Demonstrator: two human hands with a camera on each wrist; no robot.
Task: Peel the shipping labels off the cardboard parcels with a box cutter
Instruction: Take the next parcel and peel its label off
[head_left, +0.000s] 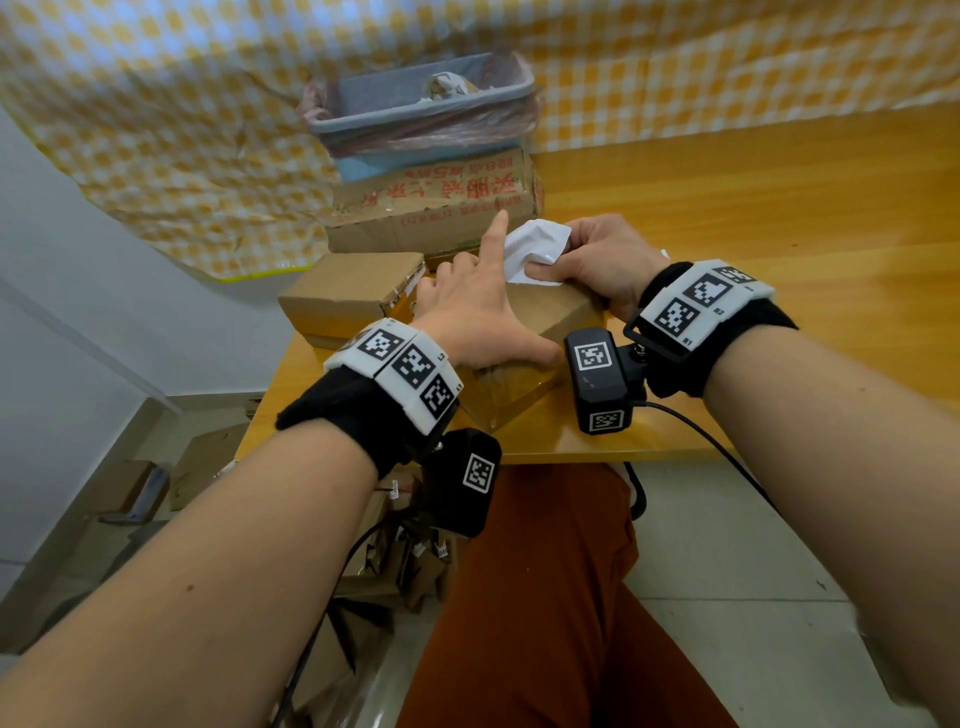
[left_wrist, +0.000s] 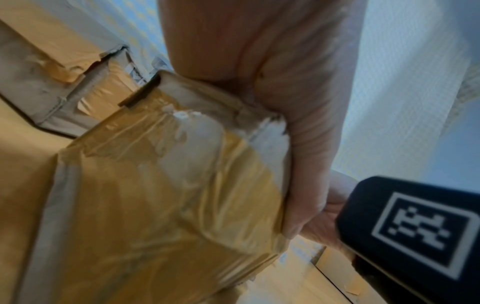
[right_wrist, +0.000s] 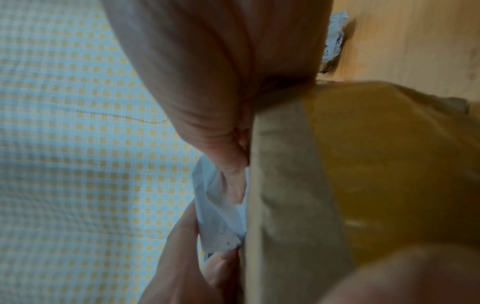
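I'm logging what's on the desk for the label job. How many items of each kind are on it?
Cardboard parcels: 3, one held, one left, one printed red
White labels: 1, pinched by the right hand
Lined bins: 1
Total: 5

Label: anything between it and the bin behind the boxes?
Nothing visible blocks it. The right hand pinches the label above the parcel; only a printed box lies low in front of the bin, which is open on top.
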